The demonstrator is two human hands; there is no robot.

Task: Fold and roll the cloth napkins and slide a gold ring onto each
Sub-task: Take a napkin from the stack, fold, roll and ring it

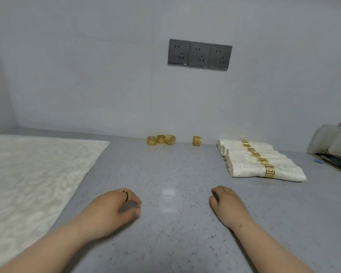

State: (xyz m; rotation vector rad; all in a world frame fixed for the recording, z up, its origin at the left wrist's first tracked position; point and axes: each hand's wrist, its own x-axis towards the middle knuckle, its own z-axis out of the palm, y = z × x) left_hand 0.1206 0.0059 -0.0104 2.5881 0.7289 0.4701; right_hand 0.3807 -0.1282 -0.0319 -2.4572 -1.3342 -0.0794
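A flat cream patterned napkin [34, 174] lies spread on the left of the grey counter [171, 174]. Several gold rings stand along the back wall: a cluster of three [161, 139] and a single one [196, 140]. At the right lies a row of several rolled napkins [260, 161], each with a gold ring round its middle. My left hand [116, 207] rests on the counter with fingers loosely curled, holding nothing; a thin ring is on one finger. My right hand [226, 203] rests on the counter the same way, empty.
A grey triple wall socket [199, 54] sits above the counter. At the far right stands a clear plastic bag [333, 140] over a dark gold-edged tray [335, 161].
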